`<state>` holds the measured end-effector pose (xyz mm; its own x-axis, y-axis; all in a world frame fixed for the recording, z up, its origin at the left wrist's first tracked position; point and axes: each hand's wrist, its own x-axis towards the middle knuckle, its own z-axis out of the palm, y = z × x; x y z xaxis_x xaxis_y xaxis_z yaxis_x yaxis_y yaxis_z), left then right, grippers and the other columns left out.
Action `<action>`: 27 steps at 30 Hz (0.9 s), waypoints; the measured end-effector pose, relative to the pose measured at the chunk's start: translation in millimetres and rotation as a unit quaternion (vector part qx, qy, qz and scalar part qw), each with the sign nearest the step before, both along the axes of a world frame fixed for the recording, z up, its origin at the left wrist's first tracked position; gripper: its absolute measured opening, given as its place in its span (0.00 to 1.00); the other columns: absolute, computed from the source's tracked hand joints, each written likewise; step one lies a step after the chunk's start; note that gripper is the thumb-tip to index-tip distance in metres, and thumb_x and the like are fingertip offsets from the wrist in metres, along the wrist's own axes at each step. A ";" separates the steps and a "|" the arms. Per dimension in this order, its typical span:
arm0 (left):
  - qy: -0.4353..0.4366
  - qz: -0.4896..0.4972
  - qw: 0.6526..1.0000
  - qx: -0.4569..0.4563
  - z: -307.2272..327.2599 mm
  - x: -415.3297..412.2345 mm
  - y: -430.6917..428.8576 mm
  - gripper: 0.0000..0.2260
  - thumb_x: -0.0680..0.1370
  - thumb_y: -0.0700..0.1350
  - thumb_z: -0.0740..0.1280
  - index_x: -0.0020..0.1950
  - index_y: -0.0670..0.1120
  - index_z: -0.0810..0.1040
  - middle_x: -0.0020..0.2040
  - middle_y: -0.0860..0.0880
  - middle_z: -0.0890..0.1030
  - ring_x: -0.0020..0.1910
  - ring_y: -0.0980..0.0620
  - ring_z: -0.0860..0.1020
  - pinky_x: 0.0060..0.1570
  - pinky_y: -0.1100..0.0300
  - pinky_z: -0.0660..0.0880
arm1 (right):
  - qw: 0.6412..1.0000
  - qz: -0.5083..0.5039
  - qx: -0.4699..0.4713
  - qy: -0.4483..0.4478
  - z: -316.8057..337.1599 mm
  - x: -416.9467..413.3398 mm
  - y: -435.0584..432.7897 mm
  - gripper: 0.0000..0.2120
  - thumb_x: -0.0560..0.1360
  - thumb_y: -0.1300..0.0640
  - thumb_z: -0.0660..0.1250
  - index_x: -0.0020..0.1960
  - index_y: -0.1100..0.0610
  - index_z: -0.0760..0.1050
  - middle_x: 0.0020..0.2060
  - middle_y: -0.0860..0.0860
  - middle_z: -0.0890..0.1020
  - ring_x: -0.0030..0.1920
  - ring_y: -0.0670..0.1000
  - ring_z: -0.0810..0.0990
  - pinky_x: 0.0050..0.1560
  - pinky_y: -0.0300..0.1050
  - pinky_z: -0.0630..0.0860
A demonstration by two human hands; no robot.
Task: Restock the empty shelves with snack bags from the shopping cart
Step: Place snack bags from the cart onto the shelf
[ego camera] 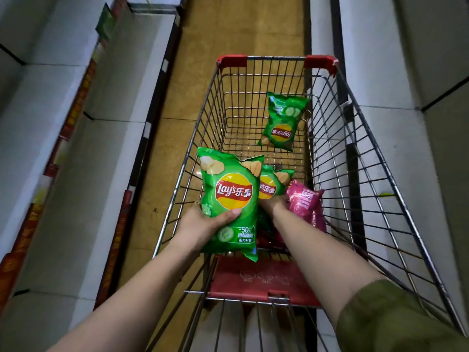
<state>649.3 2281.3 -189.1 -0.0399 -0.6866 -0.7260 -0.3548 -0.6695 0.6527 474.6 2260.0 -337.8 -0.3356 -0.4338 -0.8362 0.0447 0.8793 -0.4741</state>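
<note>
In the wire shopping cart (355, 174) in front of me, thin steel rods form a tapering basket, with red plastic caps on its far corners and a flat red seat flap (253, 278) at the near end. My left hand (203, 219) reaches in from the near left, forearm bare, and grips a glossy green Lay's cucumber chip bag (229, 196) by its lower left side. My thumb lies across the front below the round red-and-yellow logo and my fingers are hidden behind it. The bag is puffed and crinkled, upright, raised above the cart's left rim.

My right hand (272, 203), arm stretched out from an olive sleeve (396, 318), closes on the bottom edge of a second green Lay's bag (270, 185), just behind and right of the first and partly hidden by it. A shiny pink snack bag (304, 201) lies touching that hand on its right. A third green Lay's bag (283, 120) lies alone at the far right of the basket floor, logo upside down to me.

White shelves (76, 153) with red-orange edge strips run along the left, and tan floor tiles (228, 29) lie beyond.
</note>
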 end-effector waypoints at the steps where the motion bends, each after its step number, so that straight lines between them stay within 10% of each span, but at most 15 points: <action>1: -0.006 -0.007 1.000 0.002 -1.3 0.9 -0.6 0.16 0.69 0.48 0.75 0.53 0.46 0.77 0.44 0.49 0.82 0.39 0.56 0.80 0.32 0.69 0.76 | 1.000 0.000 0.007 0.010 -0.4 1.0 -1.1 0.46 0.68 0.52 0.75 0.75 0.64 0.51 0.73 0.62 0.59 0.72 0.63 0.61 0.72 0.57 0.59; 6: -0.003 0.003 1.000 0.013 -2.6 4.9 0.5 0.14 0.69 0.46 0.75 0.52 0.46 0.76 0.40 0.51 0.81 0.37 0.55 0.80 0.30 0.67 0.77 | 0.998 -0.062 -0.018 0.001 -5.6 -0.3 2.9 0.51 0.45 0.48 0.82 0.63 0.63 0.69 0.57 0.56 0.79 0.55 0.58 0.78 0.59 0.54 0.76; 9: -0.006 0.007 1.000 0.014 3.8 4.0 3.0 0.17 0.69 0.47 0.75 0.54 0.43 0.77 0.44 0.46 0.82 0.41 0.50 0.81 0.39 0.60 0.78 | 0.998 -0.055 -0.039 0.013 22.7 -10.8 9.0 0.27 0.62 0.59 0.79 0.57 0.60 0.73 0.48 0.53 0.79 0.51 0.55 0.78 0.56 0.47 0.75; 18: 0.013 -0.007 1.000 -0.001 44.2 -21.4 27.6 0.10 0.69 0.44 0.76 0.43 0.48 0.75 0.47 0.45 0.81 0.43 0.48 0.80 0.46 0.57 0.76 | 0.986 0.058 -0.154 0.036 120.0 -70.7 37.6 0.34 0.60 0.66 0.79 0.62 0.60 0.69 0.53 0.55 0.79 0.54 0.54 0.77 0.57 0.45 0.73; 27: 0.054 -0.039 0.996 -0.058 109.4 -29.6 48.1 0.22 0.68 0.48 0.76 0.58 0.44 0.75 0.47 0.47 0.82 0.43 0.50 0.82 0.40 0.59 0.78 | 0.971 0.082 -0.222 0.041 201.1 -71.8 70.2 0.37 0.53 0.58 0.81 0.59 0.58 0.71 0.51 0.56 0.81 0.51 0.55 0.80 0.58 0.54 0.76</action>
<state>619.7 2329.4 -79.7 -0.1707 -0.7573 -0.6304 -0.3258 -0.5604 0.7614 402.8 2330.2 -136.7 -0.2899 -0.7983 -0.5280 -0.1322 0.5798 -0.8040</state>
